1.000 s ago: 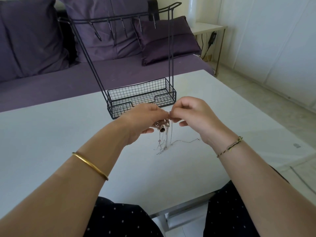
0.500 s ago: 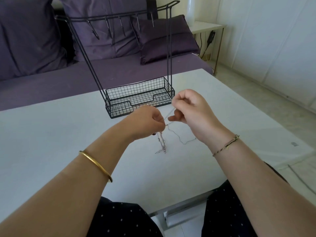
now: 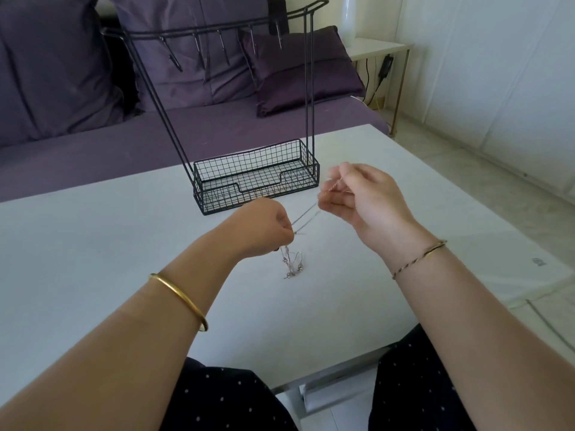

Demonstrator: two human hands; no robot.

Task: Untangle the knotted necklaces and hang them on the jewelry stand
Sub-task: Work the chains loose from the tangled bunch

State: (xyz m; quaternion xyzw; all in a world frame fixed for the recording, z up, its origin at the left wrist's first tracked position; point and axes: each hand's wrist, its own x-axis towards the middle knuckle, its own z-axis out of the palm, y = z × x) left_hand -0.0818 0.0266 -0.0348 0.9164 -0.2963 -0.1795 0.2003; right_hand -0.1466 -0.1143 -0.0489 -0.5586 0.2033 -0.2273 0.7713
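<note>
My left hand (image 3: 264, 227) grips a bundle of thin silver necklaces (image 3: 292, 262) whose tangled ends and clasps hang down onto the white table (image 3: 93, 244). My right hand (image 3: 361, 197) pinches one chain, and two thin strands (image 3: 306, 217) stretch taut between the hands. The black wire jewelry stand (image 3: 255, 178) sits just behind the hands, its mesh basket base on the table. A top bar with several hooks (image 3: 217, 42) stands high above, with nothing hanging on it.
A purple sofa (image 3: 124, 141) with cushions runs behind the table. A small white side table (image 3: 379, 46) with a cable stands at the back right. The tiled floor (image 3: 497, 181) lies to the right.
My hands have drawn apart: the right hand rose up and to the right, pulling a chain out of the bundle, while the left hand moved slightly left and down.
</note>
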